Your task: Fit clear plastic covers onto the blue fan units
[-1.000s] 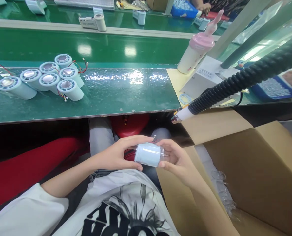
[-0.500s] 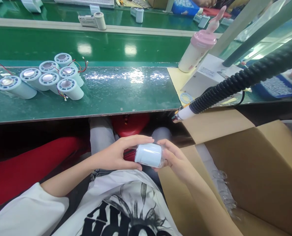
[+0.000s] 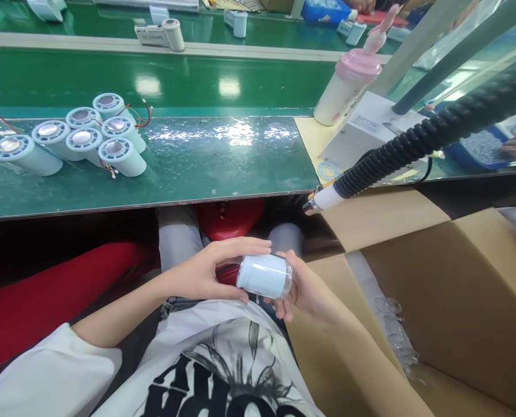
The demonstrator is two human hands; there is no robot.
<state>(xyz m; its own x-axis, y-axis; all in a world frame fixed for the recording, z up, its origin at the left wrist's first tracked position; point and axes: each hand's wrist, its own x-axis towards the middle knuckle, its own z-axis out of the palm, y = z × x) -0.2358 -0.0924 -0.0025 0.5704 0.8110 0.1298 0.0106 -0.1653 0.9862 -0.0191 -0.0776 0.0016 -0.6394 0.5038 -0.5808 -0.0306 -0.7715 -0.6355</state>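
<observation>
Pale cylinder (image 3: 264,275) apparently clasped between both hands.

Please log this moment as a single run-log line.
left hand: holds pale blue cylinder | right hand: at its clear-capped end | bench: six similar cylinders

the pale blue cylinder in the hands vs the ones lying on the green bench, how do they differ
The held cylinder is gripped over the lap by the left hand and right hand; the bench cylinders lie clustered on the green bench, untouched. The held one has a clear cap on its right end; the bench ones show open ends with shiny discs and loose red wires. All share pale blue bodies.
</observation>
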